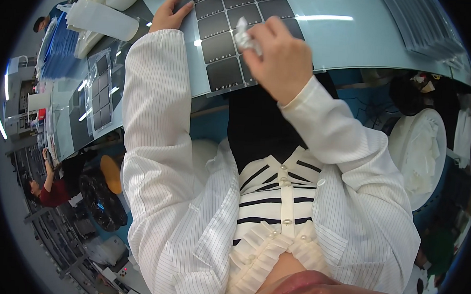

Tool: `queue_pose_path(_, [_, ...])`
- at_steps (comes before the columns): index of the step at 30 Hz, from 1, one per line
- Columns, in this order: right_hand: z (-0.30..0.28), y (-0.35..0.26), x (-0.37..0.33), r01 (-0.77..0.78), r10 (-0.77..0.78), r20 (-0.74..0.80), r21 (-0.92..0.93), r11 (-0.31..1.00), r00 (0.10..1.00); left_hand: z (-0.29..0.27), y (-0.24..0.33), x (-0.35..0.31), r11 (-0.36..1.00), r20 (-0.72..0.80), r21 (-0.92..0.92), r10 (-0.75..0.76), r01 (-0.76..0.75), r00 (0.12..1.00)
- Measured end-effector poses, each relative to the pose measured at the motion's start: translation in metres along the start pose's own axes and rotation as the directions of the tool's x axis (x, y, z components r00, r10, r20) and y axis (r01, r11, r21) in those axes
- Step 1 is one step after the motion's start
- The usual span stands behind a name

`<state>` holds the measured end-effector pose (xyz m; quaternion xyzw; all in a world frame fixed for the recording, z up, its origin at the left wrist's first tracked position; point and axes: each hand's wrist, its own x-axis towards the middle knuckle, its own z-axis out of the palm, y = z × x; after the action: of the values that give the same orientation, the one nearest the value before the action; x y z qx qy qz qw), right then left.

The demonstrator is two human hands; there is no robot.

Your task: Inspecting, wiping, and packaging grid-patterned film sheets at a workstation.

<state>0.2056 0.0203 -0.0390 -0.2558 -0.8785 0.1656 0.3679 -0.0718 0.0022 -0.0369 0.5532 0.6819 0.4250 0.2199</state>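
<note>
A clear sheet bearing a grid of dark grey rounded panels (pixel 219 47) lies at the near edge of the glass-topped table (pixel 348 39). Over its middle columns is my right hand (pixel 280 58), closed around a crumpled white wipe (pixel 244 36). Whether the wipe touches the panels I cannot tell. My left hand (pixel 170 12) rests at the sheet's left edge, fingers apart and pointing away from me. Its fingertips are partly cut off by the top of the picture.
On the left stand a white plastic bottle (pixel 102 19) and a blue stack of sheets (pixel 61 47), with another panelled sheet (pixel 100 90) nearby. A stack of dark sheets (pixel 424 26) sits far right. Below the table at right is a white bin (pixel 419 158). Another person (pixel 50 190) is at left.
</note>
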Motion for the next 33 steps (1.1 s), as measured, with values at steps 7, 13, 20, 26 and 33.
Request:
queue_pose_path(7, [0.027, -0.053, -0.016, 0.169, -0.176, 0.107, 0.064, 0.983, 0.979, -0.002, -0.027, 0.009, 0.984, -0.001, 0.099, 0.147, -0.146, 0.989])
queue_pose_path(13, [-0.01, -0.001, -0.015, 0.019, -0.018, 0.032, -0.039, 0.999, 0.999, -0.005, -0.025, -0.001, 0.992, -0.016, 0.068, 0.112, -0.111, 0.994])
queue_pose_path(20, [-0.021, 0.024, -0.017, -0.08, 0.077, -0.068, -0.042, 0.996, 0.995, 0.001, -0.019, 0.001, 0.991, -0.075, 0.118, 0.068, -0.059, 0.995])
queue_pose_path(26, [-0.017, 0.002, -0.017, 0.026, -0.028, 0.08, 0.02, 0.999, 0.996, 0.001, -0.021, 0.0, 0.982, -0.091, 0.171, 0.093, -0.076, 0.992])
queue_pose_path(33, [-0.039, 0.049, -0.008, -0.093, 0.079, -0.11, -0.13, 0.987, 0.991, 0.0, -0.013, -0.005, 0.985, -0.11, 0.168, 0.062, -0.043, 0.992])
